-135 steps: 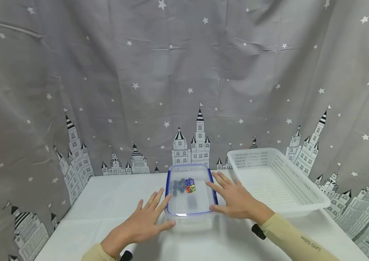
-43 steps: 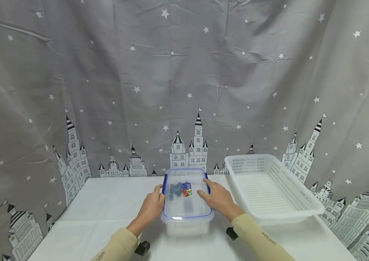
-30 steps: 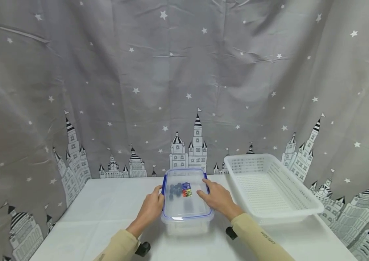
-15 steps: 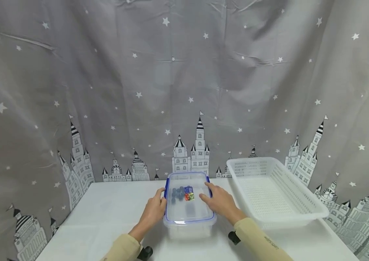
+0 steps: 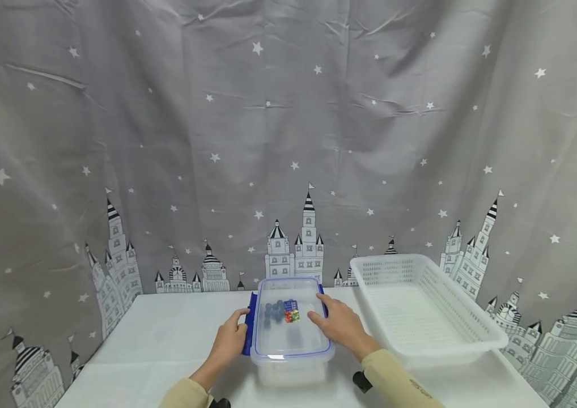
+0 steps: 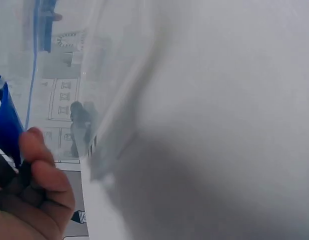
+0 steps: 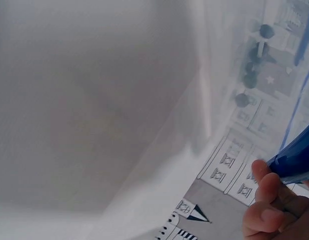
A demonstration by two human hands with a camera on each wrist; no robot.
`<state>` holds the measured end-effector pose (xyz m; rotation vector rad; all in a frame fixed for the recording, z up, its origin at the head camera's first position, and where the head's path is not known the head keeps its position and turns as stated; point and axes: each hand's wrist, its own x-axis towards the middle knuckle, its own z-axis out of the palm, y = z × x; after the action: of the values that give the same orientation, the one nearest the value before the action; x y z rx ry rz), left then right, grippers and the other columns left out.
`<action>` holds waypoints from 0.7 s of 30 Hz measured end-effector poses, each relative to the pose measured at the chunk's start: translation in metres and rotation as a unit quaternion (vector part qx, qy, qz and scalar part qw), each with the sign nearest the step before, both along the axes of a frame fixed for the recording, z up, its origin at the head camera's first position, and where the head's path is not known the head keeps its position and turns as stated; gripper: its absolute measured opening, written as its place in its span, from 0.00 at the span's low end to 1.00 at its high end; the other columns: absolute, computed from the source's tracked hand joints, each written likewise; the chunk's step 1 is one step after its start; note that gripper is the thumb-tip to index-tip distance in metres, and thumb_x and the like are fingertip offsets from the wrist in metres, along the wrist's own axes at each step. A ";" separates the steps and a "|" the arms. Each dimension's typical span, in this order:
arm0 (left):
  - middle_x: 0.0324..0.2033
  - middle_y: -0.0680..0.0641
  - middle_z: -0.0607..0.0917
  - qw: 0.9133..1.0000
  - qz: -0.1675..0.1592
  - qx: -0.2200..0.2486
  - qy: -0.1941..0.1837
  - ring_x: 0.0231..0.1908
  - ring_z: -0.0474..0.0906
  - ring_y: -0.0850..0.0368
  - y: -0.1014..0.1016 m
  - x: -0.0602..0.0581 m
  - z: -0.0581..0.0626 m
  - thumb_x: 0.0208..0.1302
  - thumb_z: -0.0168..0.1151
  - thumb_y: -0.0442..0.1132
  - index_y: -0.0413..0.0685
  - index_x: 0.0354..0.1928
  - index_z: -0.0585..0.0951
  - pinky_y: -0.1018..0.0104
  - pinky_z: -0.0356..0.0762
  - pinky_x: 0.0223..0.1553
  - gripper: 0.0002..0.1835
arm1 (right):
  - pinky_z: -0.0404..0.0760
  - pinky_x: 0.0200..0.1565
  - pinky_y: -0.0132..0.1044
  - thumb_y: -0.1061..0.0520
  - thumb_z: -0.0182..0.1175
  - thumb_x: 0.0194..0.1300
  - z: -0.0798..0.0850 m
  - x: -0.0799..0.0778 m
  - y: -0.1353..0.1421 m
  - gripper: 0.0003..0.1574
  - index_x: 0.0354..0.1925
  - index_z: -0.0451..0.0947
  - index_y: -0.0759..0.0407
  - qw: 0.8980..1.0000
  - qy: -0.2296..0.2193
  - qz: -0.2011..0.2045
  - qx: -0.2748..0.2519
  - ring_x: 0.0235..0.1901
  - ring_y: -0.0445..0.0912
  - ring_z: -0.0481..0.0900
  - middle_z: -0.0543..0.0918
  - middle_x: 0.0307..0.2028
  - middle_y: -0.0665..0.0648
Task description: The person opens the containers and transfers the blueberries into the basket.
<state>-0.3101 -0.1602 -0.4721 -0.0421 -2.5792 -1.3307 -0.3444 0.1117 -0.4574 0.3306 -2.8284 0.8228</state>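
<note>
A clear food container [image 5: 278, 343] with a blue-edged lid stands in the middle of the white table. Small dark round things [image 5: 274, 313] show through it, beside a coloured label [image 5: 291, 316] on the lid. Its left blue latch [image 5: 250, 328] is swung outward from the side. My left hand [image 5: 227, 343] holds that latch at its edge, fingers curled in the left wrist view; its thumb is partly hidden there. My right hand [image 5: 343, 327] grips the right blue latch [image 7: 299, 157] with curled fingers, its thumb over the lid. That latch is mostly hidden in the head view.
A white perforated plastic basket [image 5: 428, 317] stands to the right of the container, near my right forearm. The white table [image 5: 176, 323] extends to the left. Behind it hangs a grey curtain [image 5: 227, 113] printed with stars and castles.
Both hands came from hovering open beside the container to its sides. In the last half second the left latch has swung outward, and my left hand has moved left with it.
</note>
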 end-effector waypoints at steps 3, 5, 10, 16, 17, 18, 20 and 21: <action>0.37 0.39 0.86 1.000 -0.003 0.005 -0.010 0.28 0.79 0.56 -0.007 0.001 -0.002 0.72 0.44 0.31 0.35 0.68 0.71 0.63 0.76 0.27 0.24 | 0.71 0.61 0.62 0.31 0.58 0.67 -0.001 -0.001 -0.003 0.43 0.72 0.69 0.51 1.000 -0.001 -0.002 -0.005 0.64 0.63 0.73 0.76 0.65 0.65; 0.37 0.39 0.86 1.000 -0.006 -0.004 -0.011 0.28 0.79 0.56 -0.009 0.002 0.000 0.73 0.45 0.34 0.35 0.67 0.71 0.62 0.76 0.28 0.23 | 0.72 0.61 0.62 0.32 0.58 0.67 -0.001 -0.001 -0.004 0.43 0.71 0.69 0.50 1.000 0.000 -0.006 -0.003 0.64 0.62 0.74 0.76 0.65 0.64; 0.38 0.42 0.87 0.997 0.027 -0.075 0.002 0.35 0.82 0.51 -0.007 0.000 0.002 0.70 0.51 0.38 0.36 0.63 0.76 0.54 0.79 0.38 0.23 | 0.72 0.61 0.62 0.30 0.57 0.66 -0.003 -0.003 -0.003 0.44 0.72 0.69 0.50 1.000 -0.003 -0.005 -0.002 0.64 0.62 0.74 0.76 0.65 0.64; 0.44 0.42 0.85 0.994 0.043 -0.093 0.042 0.42 0.82 0.49 0.007 0.003 0.007 0.69 0.54 0.40 0.36 0.61 0.78 0.51 0.80 0.45 0.22 | 0.71 0.61 0.62 0.31 0.57 0.67 -0.003 -0.003 -0.003 0.43 0.72 0.68 0.49 1.000 -0.007 -0.003 -0.007 0.65 0.62 0.73 0.75 0.66 0.64; 0.45 0.42 0.85 0.994 0.043 -0.091 0.042 0.43 0.82 0.49 0.010 0.004 0.010 0.70 0.54 0.41 0.37 0.61 0.78 0.50 0.80 0.45 0.22 | 0.71 0.61 0.62 0.31 0.57 0.67 -0.003 -0.003 -0.003 0.43 0.72 0.68 0.49 1.000 -0.007 -0.003 -0.008 0.65 0.63 0.73 0.75 0.66 0.64; 0.46 0.42 0.84 0.994 0.042 -0.090 0.039 0.44 0.82 0.49 0.014 0.004 0.012 0.71 0.54 0.42 0.38 0.63 0.77 0.50 0.80 0.46 0.23 | 0.71 0.61 0.62 0.32 0.57 0.67 -0.003 -0.003 -0.003 0.42 0.72 0.68 0.49 1.000 -0.008 -0.004 -0.010 0.65 0.63 0.73 0.75 0.66 0.64; 0.49 0.41 0.84 0.995 0.042 -0.088 0.030 0.47 0.82 0.46 0.021 0.004 0.016 0.71 0.54 0.45 0.40 0.65 0.76 0.48 0.80 0.48 0.25 | 0.71 0.62 0.62 0.33 0.57 0.68 -0.002 -0.003 -0.002 0.42 0.72 0.68 0.49 1.000 -0.008 -0.005 -0.013 0.65 0.63 0.73 0.75 0.66 0.65; 0.51 0.41 0.83 0.995 0.041 -0.088 0.026 0.49 0.82 0.45 0.024 0.004 0.017 0.71 0.54 0.46 0.41 0.66 0.75 0.46 0.79 0.50 0.26 | 0.71 0.62 0.62 0.33 0.58 0.68 -0.002 -0.003 -0.002 0.42 0.72 0.68 0.49 1.000 -0.007 -0.005 -0.014 0.65 0.63 0.73 0.75 0.66 0.65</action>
<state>-0.3062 -0.1360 -0.4550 -0.0005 -2.6177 -1.0572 -0.3477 0.1097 -0.4593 0.3082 -2.8261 0.8650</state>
